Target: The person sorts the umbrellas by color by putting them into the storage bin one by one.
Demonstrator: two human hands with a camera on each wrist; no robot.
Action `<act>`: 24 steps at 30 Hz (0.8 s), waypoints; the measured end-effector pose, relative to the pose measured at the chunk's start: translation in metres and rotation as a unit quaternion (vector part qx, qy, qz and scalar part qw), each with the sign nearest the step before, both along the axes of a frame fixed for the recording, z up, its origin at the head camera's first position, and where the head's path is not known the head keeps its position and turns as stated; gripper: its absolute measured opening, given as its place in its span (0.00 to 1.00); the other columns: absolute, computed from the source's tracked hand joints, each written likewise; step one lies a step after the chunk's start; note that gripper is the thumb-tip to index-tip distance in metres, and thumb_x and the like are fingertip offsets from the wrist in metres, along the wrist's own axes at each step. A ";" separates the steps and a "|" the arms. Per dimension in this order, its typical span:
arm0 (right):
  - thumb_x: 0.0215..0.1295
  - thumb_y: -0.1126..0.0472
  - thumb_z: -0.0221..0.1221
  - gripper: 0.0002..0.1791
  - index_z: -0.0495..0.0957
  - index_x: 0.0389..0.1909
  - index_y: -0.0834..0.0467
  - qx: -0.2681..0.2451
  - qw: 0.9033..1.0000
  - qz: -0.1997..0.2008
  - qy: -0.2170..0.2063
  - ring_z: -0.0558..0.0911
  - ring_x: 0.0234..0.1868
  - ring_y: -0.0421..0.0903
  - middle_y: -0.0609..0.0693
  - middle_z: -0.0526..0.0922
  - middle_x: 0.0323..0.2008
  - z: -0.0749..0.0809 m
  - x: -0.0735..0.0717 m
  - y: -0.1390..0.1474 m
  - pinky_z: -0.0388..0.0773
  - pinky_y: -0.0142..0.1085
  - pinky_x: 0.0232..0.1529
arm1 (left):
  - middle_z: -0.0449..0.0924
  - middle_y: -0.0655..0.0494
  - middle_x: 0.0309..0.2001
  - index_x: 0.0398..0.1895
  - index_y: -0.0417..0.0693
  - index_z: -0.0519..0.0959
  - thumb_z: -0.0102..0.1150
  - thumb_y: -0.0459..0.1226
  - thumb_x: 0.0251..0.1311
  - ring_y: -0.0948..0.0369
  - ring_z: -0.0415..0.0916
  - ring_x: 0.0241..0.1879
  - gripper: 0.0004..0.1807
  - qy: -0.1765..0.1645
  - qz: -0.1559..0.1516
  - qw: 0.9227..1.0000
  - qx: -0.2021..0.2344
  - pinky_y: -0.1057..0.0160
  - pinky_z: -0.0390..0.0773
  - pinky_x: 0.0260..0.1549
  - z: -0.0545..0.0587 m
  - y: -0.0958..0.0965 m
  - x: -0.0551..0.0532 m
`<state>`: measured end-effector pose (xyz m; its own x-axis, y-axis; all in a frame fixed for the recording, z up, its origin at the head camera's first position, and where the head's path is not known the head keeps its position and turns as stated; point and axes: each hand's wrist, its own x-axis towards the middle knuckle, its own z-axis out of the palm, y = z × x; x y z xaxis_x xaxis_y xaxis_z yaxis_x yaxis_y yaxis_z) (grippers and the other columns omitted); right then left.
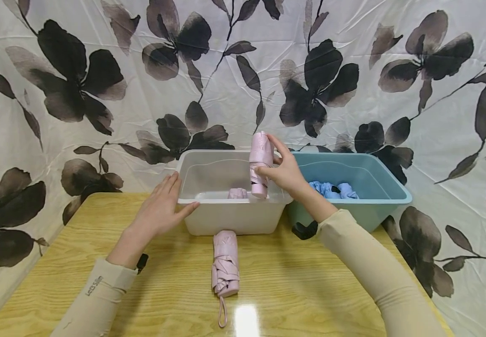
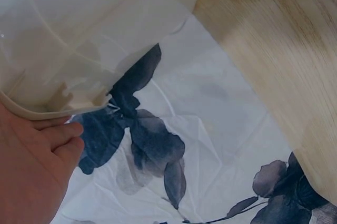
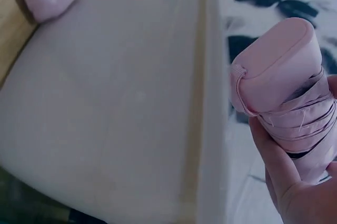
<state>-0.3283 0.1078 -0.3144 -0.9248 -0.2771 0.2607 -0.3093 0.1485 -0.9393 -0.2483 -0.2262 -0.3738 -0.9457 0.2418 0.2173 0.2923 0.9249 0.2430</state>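
My right hand (image 1: 286, 173) grips a pink folded umbrella (image 1: 261, 157), held upright over the right part of the white bin (image 1: 234, 217). In the right wrist view, the umbrella's flat handle end (image 3: 276, 61) shows a thin cord loop, with fingers and thumb around the wrapped canopy. My left hand (image 1: 158, 206) rests at the bin's left front corner, fingers straight along the rim and thumb extended over the front edge. Inside the bin lies another pink bundle (image 1: 237, 193), partly hidden by the front wall. A second pink folded umbrella (image 1: 226, 264) lies on the table before the bin.
Right beside the white bin stands a blue-green bin (image 1: 352, 213) with blue fabric bundles (image 1: 331, 190) inside. Both bins sit on a wooden table (image 1: 163, 290), near its back edge. A floral cloth (image 1: 234, 93) hangs behind them.
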 end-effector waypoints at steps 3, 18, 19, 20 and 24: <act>0.58 0.69 0.69 0.54 0.56 0.82 0.39 0.027 0.999 -0.015 -0.027 0.74 0.69 0.61 0.52 0.50 0.81 -0.003 -0.015 -0.007 0.85 0.46 0.49 | 0.40 0.31 0.82 0.81 0.26 0.46 0.44 0.67 0.74 0.37 0.38 0.82 0.56 0.002 0.000 1.000 0.001 0.39 0.44 0.80 0.000 0.000 0.000; 0.54 0.68 0.71 0.54 0.56 0.82 0.54 0.207 0.970 0.001 -0.130 0.69 0.67 0.58 0.62 0.61 0.76 -0.041 -0.064 -0.033 0.84 0.51 0.55 | 0.40 0.32 0.82 0.80 0.25 0.48 0.45 0.66 0.73 0.38 0.38 0.82 0.56 0.003 -0.001 1.000 -0.001 0.40 0.44 0.80 -0.004 0.001 0.000; 0.54 0.68 0.71 0.54 0.55 0.82 0.54 0.209 0.967 0.008 -0.146 0.69 0.67 0.58 0.62 0.60 0.77 -0.042 -0.066 -0.034 0.85 0.51 0.53 | 0.40 0.31 0.82 0.80 0.25 0.48 0.45 0.66 0.74 0.37 0.38 0.82 0.56 0.003 -0.001 1.000 -0.001 0.40 0.44 0.80 -0.003 0.001 0.000; 0.54 0.69 0.70 0.54 0.55 0.82 0.54 0.211 0.964 0.015 -0.163 0.69 0.66 0.58 0.61 0.59 0.77 -0.042 -0.067 -0.035 0.85 0.52 0.54 | 0.40 0.31 0.82 0.80 0.25 0.48 0.45 0.66 0.74 0.37 0.38 0.82 0.56 0.003 0.000 1.000 -0.003 0.40 0.44 0.80 -0.003 0.001 0.000; 0.55 0.69 0.68 0.55 0.51 0.83 0.53 0.226 0.945 0.039 -0.234 0.73 0.62 0.59 0.61 0.58 0.76 -0.041 -0.072 -0.039 0.85 0.56 0.54 | 0.40 0.31 0.82 0.80 0.25 0.48 0.45 0.66 0.74 0.37 0.38 0.81 0.56 0.006 -0.001 1.000 -0.004 0.40 0.44 0.80 -0.002 -0.001 -0.001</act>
